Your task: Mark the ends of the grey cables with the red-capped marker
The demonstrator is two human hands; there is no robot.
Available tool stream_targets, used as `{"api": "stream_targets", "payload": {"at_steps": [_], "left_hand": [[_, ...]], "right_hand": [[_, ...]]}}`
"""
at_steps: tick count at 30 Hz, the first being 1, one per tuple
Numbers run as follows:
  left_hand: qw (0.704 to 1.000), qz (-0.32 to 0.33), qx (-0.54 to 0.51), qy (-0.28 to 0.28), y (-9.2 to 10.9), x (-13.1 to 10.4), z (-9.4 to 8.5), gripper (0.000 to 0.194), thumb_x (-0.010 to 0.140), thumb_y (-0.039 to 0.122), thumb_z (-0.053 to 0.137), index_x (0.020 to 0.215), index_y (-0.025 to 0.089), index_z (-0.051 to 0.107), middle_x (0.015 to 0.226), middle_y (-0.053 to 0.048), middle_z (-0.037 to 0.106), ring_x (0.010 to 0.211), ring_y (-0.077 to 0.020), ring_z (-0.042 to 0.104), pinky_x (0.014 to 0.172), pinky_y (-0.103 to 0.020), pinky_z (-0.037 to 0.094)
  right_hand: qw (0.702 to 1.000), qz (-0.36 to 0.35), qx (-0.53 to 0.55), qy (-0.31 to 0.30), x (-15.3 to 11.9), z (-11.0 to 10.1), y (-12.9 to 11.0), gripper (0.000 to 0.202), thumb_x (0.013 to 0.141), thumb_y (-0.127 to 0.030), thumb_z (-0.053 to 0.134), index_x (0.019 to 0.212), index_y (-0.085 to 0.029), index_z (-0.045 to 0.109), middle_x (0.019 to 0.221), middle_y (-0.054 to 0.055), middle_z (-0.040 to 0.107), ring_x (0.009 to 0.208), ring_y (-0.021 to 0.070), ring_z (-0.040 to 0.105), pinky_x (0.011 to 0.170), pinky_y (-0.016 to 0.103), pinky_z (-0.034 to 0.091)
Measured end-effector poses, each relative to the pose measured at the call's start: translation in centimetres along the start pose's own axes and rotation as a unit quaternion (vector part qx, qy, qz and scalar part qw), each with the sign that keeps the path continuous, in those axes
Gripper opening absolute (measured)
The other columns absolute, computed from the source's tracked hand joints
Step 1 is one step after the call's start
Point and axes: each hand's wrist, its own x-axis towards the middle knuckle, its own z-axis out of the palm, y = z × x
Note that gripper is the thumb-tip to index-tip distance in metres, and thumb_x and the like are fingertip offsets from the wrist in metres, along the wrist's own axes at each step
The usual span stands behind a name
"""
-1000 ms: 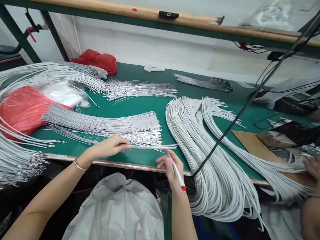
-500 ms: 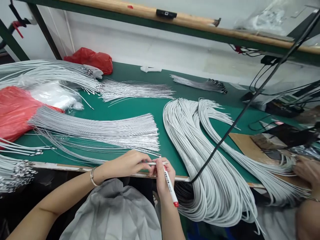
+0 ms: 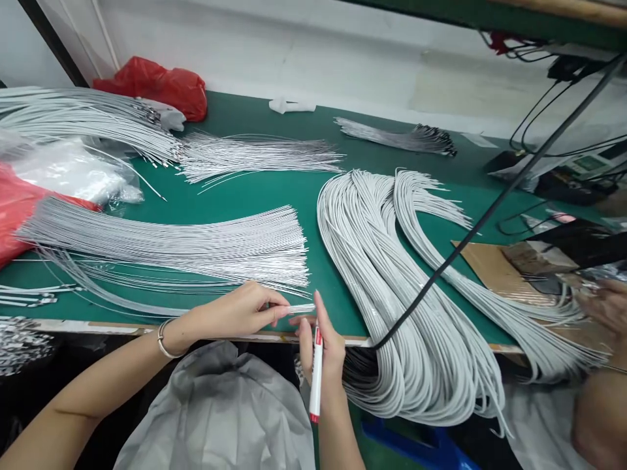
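Note:
At the bench's front edge, my left hand (image 3: 247, 312) pinches several thin grey wires (image 3: 300, 308), whose ends point toward my other hand. My right hand (image 3: 329, 349) holds a white marker pen with red ends (image 3: 317, 382), its barrel slanting down across the palm. The right index finger is stretched out by the wire ends, and another finger reaches under them. Just beyond my hands, a fanned bundle of thin grey wires (image 3: 235, 245) lies on the green bench top (image 3: 255, 190).
To the right, a thick bundle of pale cables (image 3: 392, 294) hangs over the bench edge, crossed by a black cord (image 3: 455, 251). Farther right, a co-worker's hand (image 3: 605, 307) is at other cables. Red plastic bags (image 3: 161, 88) and more wire bundles (image 3: 259, 156) lie left and behind.
My right hand's fingers have loosened and straightened around the wires, and the marker pen has swung closer to upright. My left hand keeps its pinch. The view has shifted downward.

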Motion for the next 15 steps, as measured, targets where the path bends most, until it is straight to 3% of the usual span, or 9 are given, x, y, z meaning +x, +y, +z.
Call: {"api": "stream_targets", "payload": {"at_steps": [4,6,8,10,12,15], "left_hand": [[1.0,0.016,0.003,0.005,0.1,0.3,0.3,0.037,0.099,0.033,0.039,0.078,0.013,0.063,0.059,0.003,0.049,0.052,-0.007,0.035,0.051,-0.019,0.027],[1.0,0.026,0.008,0.0,0.0,0.4,0.4,0.036,0.099,0.032,0.04,0.08,0.014,0.064,0.06,0.002,0.055,0.051,-0.0069,0.041,0.052,-0.019,0.029],[0.999,0.04,0.011,-0.015,-0.1,0.4,0.5,0.032,0.099,0.029,0.041,0.083,0.014,0.065,0.06,0.002,0.058,0.05,-0.0067,0.044,0.053,-0.019,0.031],[0.998,0.054,0.01,-0.032,-0.1,0.4,0.6,0.029,0.099,0.026,0.041,0.089,0.015,0.066,0.064,0.002,0.061,0.054,-0.007,0.05,0.055,-0.018,0.034],[0.997,0.062,0.009,-0.045,-0.1,0.4,0.7,0.027,0.099,0.025,0.041,0.097,0.015,0.066,0.069,0.001,0.066,0.058,-0.0075,0.056,0.058,-0.017,0.036],[0.996,0.066,0.026,-0.047,-0.1,0.4,0.9,0.026,0.098,0.03,0.045,0.097,0.016,0.067,0.068,0.001,0.066,0.055,-0.0072,0.054,0.056,-0.018,0.035]], "right_hand": [[0.999,0.024,0.023,-0.002,0.3,-0.6,-0.1,0.048,0.091,-0.019,0.05,0.138,-0.021,0.045,0.079,0.002,0.07,0.064,0.0149,0.065,0.066,0.028,0.053],[0.997,0.056,0.059,0.004,0.8,-1.5,0.1,0.032,0.088,-0.026,0.054,0.12,-0.02,0.056,0.07,-0.001,0.067,0.056,0.0134,0.06,0.058,0.025,0.051],[0.992,0.081,0.089,-0.033,1.4,-2.2,0.3,0.012,0.086,-0.032,0.057,0.09,-0.02,0.059,0.056,-0.004,0.058,0.047,0.0113,0.052,0.049,0.022,0.044],[0.982,0.107,0.11,-0.105,1.9,-2.7,0.3,0.023,0.087,-0.034,0.056,0.068,-0.021,0.051,0.046,-0.007,0.048,0.041,0.0092,0.043,0.044,0.021,0.037],[0.969,0.132,0.139,-0.158,2.2,-2.8,0.3,0.033,0.09,-0.034,0.052,0.061,-0.021,0.046,0.043,-0.007,0.044,0.039,0.0081,0.038,0.043,0.021,0.033],[0.955,0.149,0.185,-0.176,2.2,-2.6,0.1,0.037,0.093,-0.036,0.049,0.06,-0.021,0.044,0.043,-0.007,0.043,0.039,0.0076,0.036,0.044,0.021,0.031]]}}
